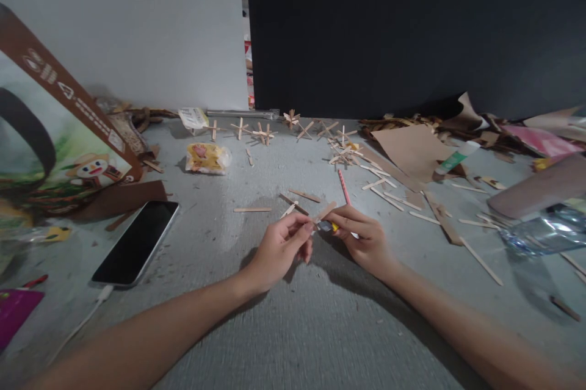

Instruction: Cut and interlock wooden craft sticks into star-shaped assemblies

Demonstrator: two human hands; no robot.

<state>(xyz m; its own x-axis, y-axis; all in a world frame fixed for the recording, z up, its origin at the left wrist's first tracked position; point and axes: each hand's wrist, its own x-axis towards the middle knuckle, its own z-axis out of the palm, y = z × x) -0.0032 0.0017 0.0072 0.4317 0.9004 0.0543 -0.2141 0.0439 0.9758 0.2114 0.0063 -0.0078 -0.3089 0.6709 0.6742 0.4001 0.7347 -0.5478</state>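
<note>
My left hand [280, 248] is closed in a pinch on a flat wooden craft stick [326, 211] that points up and to the right. My right hand [364, 240] is curled round a small tool with a yellow and grey tip [329, 226], whose tip meets the lower end of the stick. Both hands hover just above the grey floor [293, 317] at the centre of the view. Loose craft sticks [304, 195] lie just beyond the hands, and a red pencil [343, 186] lies behind my right hand.
A black phone [136, 242] with a white cable lies at left beside a printed cardboard box [59, 152]. Small stick crosses [263, 132] stand along the wall. Brown paper sheets [412, 149], a glue tube [455, 158] and a clear plastic bag [544, 231] lie at right. A snack packet [207, 158] sits at back left.
</note>
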